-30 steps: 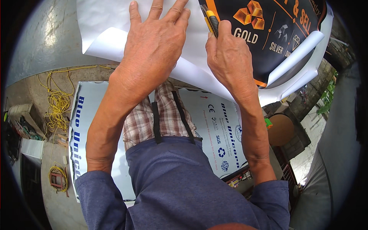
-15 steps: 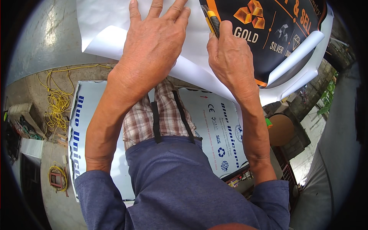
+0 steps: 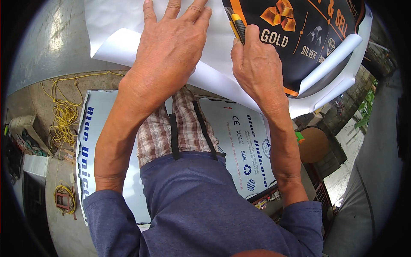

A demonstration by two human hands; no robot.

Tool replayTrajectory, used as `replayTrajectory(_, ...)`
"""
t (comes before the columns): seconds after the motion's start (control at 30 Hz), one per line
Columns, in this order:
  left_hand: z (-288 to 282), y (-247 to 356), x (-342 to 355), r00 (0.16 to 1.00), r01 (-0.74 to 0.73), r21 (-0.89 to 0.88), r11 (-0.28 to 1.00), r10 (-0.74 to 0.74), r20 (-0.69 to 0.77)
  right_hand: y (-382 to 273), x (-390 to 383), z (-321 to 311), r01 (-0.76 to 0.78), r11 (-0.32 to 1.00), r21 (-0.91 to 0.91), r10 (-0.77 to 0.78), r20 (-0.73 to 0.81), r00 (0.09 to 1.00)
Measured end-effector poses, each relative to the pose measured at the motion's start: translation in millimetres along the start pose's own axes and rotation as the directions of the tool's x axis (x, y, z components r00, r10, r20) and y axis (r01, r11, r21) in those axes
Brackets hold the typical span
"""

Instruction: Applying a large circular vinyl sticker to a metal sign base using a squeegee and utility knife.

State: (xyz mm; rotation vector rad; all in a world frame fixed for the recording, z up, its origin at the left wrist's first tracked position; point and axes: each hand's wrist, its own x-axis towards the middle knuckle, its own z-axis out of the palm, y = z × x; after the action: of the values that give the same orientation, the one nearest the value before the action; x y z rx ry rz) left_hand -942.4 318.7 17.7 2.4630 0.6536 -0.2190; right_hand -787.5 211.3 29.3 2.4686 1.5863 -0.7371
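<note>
My left hand (image 3: 173, 43) lies flat with fingers spread on a large white sheet (image 3: 113, 21), pressing its surface. To its right, my right hand (image 3: 259, 64) is closed around a yellow and black utility knife (image 3: 239, 28). The knife's tip is at the left edge of a black printed poster (image 3: 274, 47) with orange lettering and pictures of gold bars. One corner of the poster is curled up, showing a white back (image 3: 332, 64). Near my left wrist the white sheet's front edge also curls up.
A pale blue panel (image 3: 109, 128) with printing lies below, behind my legs. Tangled yellow cord (image 3: 64, 115) rests on the floor at the left, with another yellow coil (image 3: 65, 199) nearer. A round brown stool top (image 3: 314, 144) is at the right. Grey sheeting (image 3: 43, 43) spans the upper left.
Hardly anything differs. My left hand has shifted very slightly left; the knife and my right hand stay at the poster's left edge.
</note>
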Motion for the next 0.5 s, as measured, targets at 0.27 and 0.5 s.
replayTrajectory(0.27, -2, 5, 2, 0.999, 0.032, -0.012, 0.999, -0.032, 0.017, 2, -3, 0, -0.008, 1.000, -0.025, 0.008, 0.010, 1.000)
replayTrajectory(0.5, 19, -9, 4, 0.997, -0.022, 0.167, 0.986, 0.034, -0.072, 3, -3, 1, 0.001, 1.000, -0.017, -0.001, -0.008, 1.000)
